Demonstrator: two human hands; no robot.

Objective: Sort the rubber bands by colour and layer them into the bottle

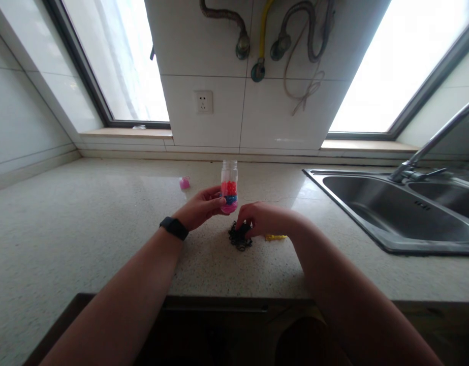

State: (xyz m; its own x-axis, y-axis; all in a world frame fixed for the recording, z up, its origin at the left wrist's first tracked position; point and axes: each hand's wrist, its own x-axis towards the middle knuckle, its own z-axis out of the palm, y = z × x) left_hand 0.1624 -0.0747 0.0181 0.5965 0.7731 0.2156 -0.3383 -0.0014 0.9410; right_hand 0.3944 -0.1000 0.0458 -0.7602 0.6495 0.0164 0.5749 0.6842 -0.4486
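Observation:
My left hand (204, 206) is wrapped round a small clear plastic bottle (229, 188), held upright with its mouth uncapped. Layers of pink, blue and red small pieces fill its lower part. Just right of it and lower, my right hand (259, 218) has its fingertips closed in a pile of small black rubber bands (240, 239) on the counter. How many bands are between the fingers is hidden. Yellow bands (275, 237) lie partly behind my right wrist. A pink cap (184, 183) rests farther back, left of the bottle.
The pale speckled countertop (104, 229) runs to a tiled wall (204, 129) with a socket (204, 101) and pipe valves. To the right, a steel sink (386, 213) is set in, with a faucet (413, 165) behind it. The counter's front edge lies beneath my forearms.

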